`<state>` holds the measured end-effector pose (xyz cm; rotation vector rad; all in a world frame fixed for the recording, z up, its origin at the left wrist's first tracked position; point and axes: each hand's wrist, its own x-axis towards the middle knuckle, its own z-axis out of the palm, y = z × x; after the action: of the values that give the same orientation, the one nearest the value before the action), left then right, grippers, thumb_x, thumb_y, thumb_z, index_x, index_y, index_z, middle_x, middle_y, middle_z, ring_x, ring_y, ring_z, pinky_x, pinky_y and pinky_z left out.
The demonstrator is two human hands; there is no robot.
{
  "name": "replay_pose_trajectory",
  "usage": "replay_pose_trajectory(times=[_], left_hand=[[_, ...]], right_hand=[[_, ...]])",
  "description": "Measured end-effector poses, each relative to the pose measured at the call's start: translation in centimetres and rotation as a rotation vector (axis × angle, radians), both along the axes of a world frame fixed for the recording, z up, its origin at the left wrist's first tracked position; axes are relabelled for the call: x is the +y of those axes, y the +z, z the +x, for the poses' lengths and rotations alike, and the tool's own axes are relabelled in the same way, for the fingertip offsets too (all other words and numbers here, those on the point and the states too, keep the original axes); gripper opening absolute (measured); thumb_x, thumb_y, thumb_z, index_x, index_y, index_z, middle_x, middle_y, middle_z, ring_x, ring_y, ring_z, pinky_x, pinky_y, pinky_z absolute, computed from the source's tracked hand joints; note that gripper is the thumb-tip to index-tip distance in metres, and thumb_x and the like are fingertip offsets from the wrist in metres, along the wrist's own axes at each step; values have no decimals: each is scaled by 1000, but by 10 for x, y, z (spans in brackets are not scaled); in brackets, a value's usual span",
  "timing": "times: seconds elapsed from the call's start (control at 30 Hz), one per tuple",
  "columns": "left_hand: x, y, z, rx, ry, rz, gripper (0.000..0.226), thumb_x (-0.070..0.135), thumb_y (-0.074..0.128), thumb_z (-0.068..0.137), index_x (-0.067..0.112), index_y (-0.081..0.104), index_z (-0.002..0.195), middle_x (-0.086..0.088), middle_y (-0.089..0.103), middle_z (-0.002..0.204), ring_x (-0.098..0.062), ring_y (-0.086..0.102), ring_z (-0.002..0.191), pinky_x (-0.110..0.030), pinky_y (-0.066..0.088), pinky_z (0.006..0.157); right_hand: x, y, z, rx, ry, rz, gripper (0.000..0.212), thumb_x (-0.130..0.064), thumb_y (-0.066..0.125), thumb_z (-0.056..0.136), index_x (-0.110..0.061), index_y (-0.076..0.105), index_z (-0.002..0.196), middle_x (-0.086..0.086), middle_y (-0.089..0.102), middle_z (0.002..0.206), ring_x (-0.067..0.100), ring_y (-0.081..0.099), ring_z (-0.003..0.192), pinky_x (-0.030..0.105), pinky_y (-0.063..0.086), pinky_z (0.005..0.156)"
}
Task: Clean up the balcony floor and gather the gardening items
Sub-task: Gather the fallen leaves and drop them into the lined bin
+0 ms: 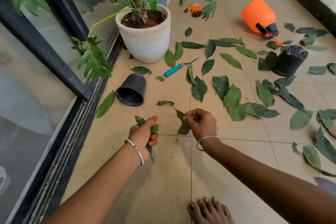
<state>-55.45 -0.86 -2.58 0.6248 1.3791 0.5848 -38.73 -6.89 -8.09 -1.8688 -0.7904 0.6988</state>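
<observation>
Over by the glass door, a small black pot (pixel 131 89) lay tipped on its side, its mouth towards us and nothing in it that I could make out. Just nearer, the left hand (pixel 143 132) had its fingers curled tight round a bunch of leaves (pixel 139 120), serving, I'd say, as the store so the other hand could pick. Behind stood the white planter (pixel 145 42), upright, holding dark soil and a leafy plant. A teal-handled weeder (pixel 173 70) lay flat on the floor (pixel 163 178). The right hand (pixel 201 123) pinched a single leaf (pixel 183 123) by its edge, lifted clear of the tiles. Rightward, loose leaves (pixel 232 96) covered the floor, ungathered. The orange sprayer (pixel 258 15) lay toppled, and another black pot (pixel 289 62) sat upside down, contents hidden.
</observation>
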Motion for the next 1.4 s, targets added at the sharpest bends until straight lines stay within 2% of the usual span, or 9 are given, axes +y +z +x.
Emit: replay_pose_trajectory(times=[0.13, 0.2, 0.27, 0.33, 0.43, 0.57, 0.77, 0.97, 1.4], left_hand=[[-7, 11, 16, -71, -90, -79, 47, 63, 58, 86, 16, 58, 81, 2, 40, 53, -10, 32, 39, -18, 22, 36], [-11, 19, 22, -189, -121, -96, 62, 73, 49, 85, 16, 67, 70, 0, 55, 56, -11, 48, 42, -18, 34, 39], [-13, 21, 26, -289, -134, -102, 70, 73, 46, 86, 10, 78, 79, -9, 74, 81, -18, 70, 68, -25, 54, 62], [-13, 18, 24, -270, -118, -109, 62, 67, 56, 85, 9, 75, 92, -12, 75, 94, -24, 71, 91, -35, 55, 85], [-9, 9, 22, -158, -74, -90, 38, 51, 64, 89, 19, 62, 68, -3, 60, 67, -18, 59, 72, -31, 45, 66], [0, 9, 19, -133, 16, -37, 41, 40, 51, 100, 19, 43, 66, -1, 56, 57, -16, 56, 60, -24, 37, 46], [8, 9, 16, -282, 74, -99, 48, 41, 49, 101, 20, 33, 60, 3, 32, 49, -11, 36, 40, -21, 35, 41], [12, 9, 7, -255, 66, -88, 49, 48, 49, 99, 20, 36, 60, 5, 24, 46, -10, 23, 35, -25, 33, 48], [15, 30, -35, -328, 139, -77, 44, 45, 61, 90, 19, 47, 58, 4, 23, 48, -11, 23, 36, -26, 39, 51]], right_hand=[[-7, 44, -36, 103, 47, 195, 8, -6, 72, 84, -13, 73, 87, -4, 69, 76, 4, 61, 68, 26, 58, 70], [-8, 51, -51, 118, 91, 223, 7, -6, 72, 84, -12, 73, 88, -4, 70, 75, 4, 62, 67, 26, 58, 68], [-8, 51, -56, 78, 126, 210, 8, -10, 73, 84, -14, 75, 90, -5, 71, 78, 5, 65, 71, 28, 59, 68], [-10, 49, -55, 38, 241, 184, 11, -15, 71, 86, -17, 77, 95, -7, 74, 84, 5, 67, 78, 32, 60, 69], [-15, 54, -50, 199, 454, 175, 21, -16, 64, 90, -12, 76, 107, 4, 76, 93, 19, 71, 84, 40, 60, 77], [-10, 55, -19, 422, 280, 144, 24, 5, 52, 91, -3, 72, 102, 12, 74, 95, 23, 69, 89, 36, 56, 79], [-6, 31, 14, 246, 465, -151, 57, 6, 68, 81, -25, 57, 128, -2, 59, 121, 15, 56, 107, 33, 54, 87], [3, -11, 19, -91, 435, -371, 51, -14, 74, 83, -20, 55, 130, 4, 58, 121, 19, 60, 99, 29, 51, 84], [136, -49, 16, -607, 620, -333, 55, -24, 60, 93, -23, 39, 144, 12, 49, 134, 29, 54, 113, 42, 51, 95]])
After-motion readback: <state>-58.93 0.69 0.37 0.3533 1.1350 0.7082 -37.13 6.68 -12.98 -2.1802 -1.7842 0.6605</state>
